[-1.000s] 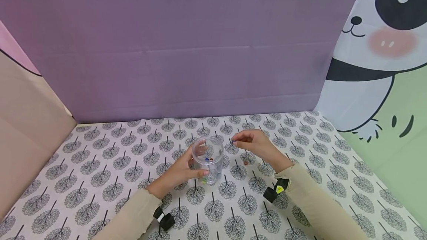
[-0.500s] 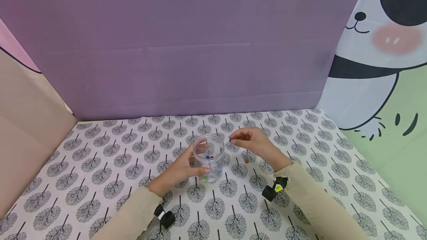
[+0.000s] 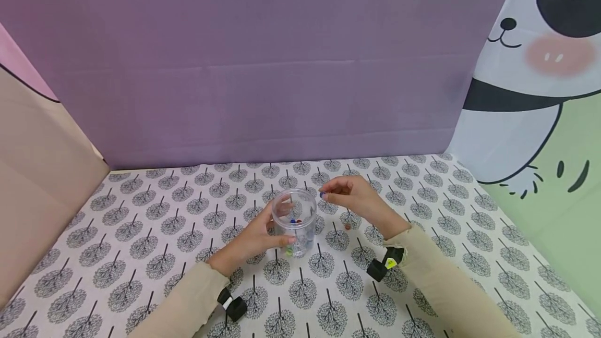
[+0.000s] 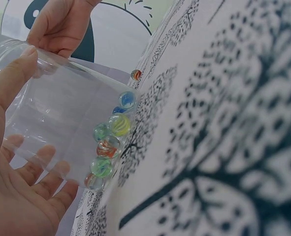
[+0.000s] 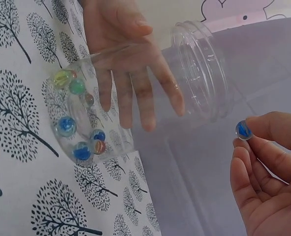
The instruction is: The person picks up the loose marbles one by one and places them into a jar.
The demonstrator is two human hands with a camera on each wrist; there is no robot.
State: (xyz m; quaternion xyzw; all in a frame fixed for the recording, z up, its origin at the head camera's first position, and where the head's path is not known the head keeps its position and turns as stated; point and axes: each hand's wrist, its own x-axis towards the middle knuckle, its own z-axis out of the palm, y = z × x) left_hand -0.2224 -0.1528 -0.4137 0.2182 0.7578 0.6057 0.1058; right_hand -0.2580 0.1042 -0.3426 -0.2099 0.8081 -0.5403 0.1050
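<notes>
A clear plastic jar (image 3: 304, 231) stands upright and lidless on the patterned cloth. My left hand (image 3: 258, 232) holds it from the left, thumb on the near side and fingers spread along the far side. Several glass marbles (image 5: 67, 126) lie on the jar's bottom, in blue, green, yellow and orange swirls. To the right of the rim, my right hand (image 3: 359, 200) pinches a blue-swirled marble (image 5: 243, 130) between thumb and fingertips, apart from the jar. One orange-red marble (image 4: 136, 75) rests on the cloth outside the jar, below the right hand.
White cloth (image 3: 188, 275) printed with dark trees covers the table. A purple panel (image 3: 281, 67) rises behind it. Side walls stand at left and right, the right one bearing a panda print (image 3: 507, 140). Both wrists carry small black cameras (image 3: 232, 306).
My right hand has moved slightly left and up, bringing the blue marble nearer the jar's rim. The left hand keeps its hold, and the jar stays put.
</notes>
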